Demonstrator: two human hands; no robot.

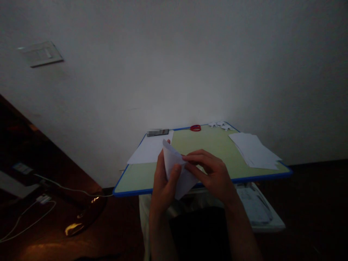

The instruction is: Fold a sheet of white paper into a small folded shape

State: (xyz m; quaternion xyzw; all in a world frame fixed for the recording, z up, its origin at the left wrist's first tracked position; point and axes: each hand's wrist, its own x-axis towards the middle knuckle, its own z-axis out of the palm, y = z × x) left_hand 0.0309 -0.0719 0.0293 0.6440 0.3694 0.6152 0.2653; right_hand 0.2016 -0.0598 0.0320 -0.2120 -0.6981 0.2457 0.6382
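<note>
A folded piece of white paper [174, 163] is held up above the near edge of the small table. My left hand [164, 177] grips it from the left, with the thumb across its front and the fingers behind. From the right, my right hand [210, 170] pinches the paper's upper right edge between thumb and fingertips. The paper comes to a point at the top left, and its lower corner hangs below my hands. The back of the fold is hidden from me.
The green tabletop [201, 143] has a blue rim. On it are a white sheet [146, 150], a phone [157, 133], red-handled scissors [195, 128], small white paper shapes [220, 125] and a paper stack [254, 150]. A drawer [258, 208] sits below; cables [73, 190] run at left.
</note>
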